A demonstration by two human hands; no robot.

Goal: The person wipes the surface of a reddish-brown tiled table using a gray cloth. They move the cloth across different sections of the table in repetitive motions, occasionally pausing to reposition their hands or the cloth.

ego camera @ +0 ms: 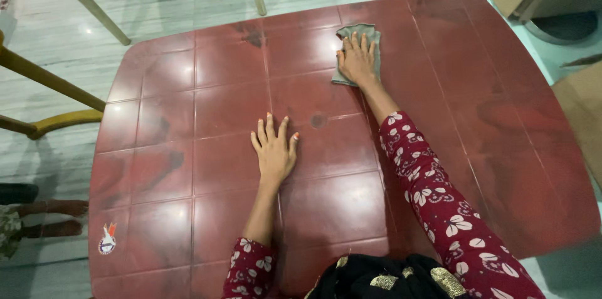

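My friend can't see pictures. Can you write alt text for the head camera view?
A person's right hand presses a grey-green cloth flat on a red plastic table, while the left hand rests flat, palm down, nearer the body.

left hand flat, fingers spread; right hand outstretched, palm down.

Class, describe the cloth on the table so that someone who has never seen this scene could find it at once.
Start at the big dark red table with its grid of square panels. Go to its far edge, right of centre, where the right hand lies flat. Under that hand is the cloth: small, grey-green and crumpled, the only soft thing on the table, while the left hand rests on bare surface.
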